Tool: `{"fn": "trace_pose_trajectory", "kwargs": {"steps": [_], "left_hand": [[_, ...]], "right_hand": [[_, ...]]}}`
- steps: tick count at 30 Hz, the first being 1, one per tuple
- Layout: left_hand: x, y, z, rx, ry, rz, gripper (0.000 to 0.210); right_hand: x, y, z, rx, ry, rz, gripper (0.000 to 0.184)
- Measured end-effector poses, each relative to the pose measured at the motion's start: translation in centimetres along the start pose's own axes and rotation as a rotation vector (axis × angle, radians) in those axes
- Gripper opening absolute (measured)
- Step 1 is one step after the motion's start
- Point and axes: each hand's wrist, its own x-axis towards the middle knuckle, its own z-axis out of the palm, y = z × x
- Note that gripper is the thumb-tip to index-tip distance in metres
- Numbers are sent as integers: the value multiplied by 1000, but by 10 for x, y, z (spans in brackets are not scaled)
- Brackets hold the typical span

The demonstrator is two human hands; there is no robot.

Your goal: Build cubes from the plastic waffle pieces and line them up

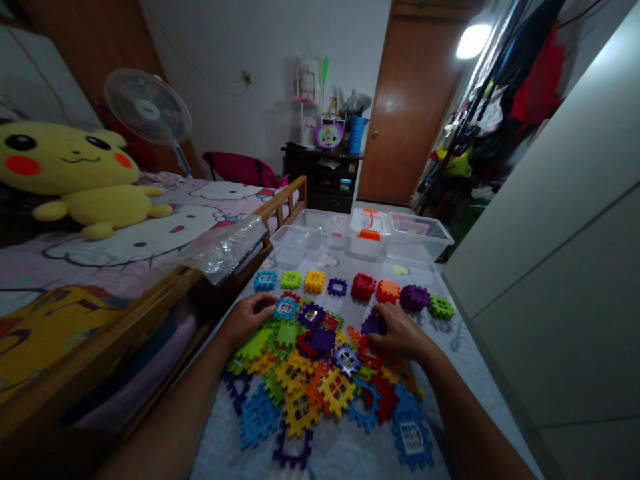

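Observation:
My left hand [249, 320] is at the left edge of the pile, its thumb and fingertips closed at the edge of a blue interlocking tile [286, 307] with a white window. On the right, my right hand [400, 333] has its thumb and fingers around a dark purple interlocking tile [373, 325], partly covered by the hand. Between and below both hands lies a heap of notched plastic tiles, among them a yellow tile [337, 392], a purple tile [323, 339], a green tile [255, 341] and a blue tile [259, 415].
Beyond the heap runs a row of tile stacks by colour, including a red stack [363, 287] and a purple stack [415, 298]. Clear plastic boxes [290, 247] stand at the far end. A wooden bed rail [200, 287] borders the left; a pale cabinet [550, 267] borders the right.

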Motion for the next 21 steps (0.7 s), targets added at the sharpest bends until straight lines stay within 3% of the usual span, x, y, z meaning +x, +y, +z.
{"fn": "trace_pose_trajectory", "kwargs": {"steps": [7, 21], "left_hand": [[0, 0, 0, -1, 6, 5, 41], [0, -2, 1, -33, -6, 4, 39]], "right_hand": [[3, 4, 5, 37, 46, -1, 13], [6, 4, 4, 576, 71, -105, 22]]}}
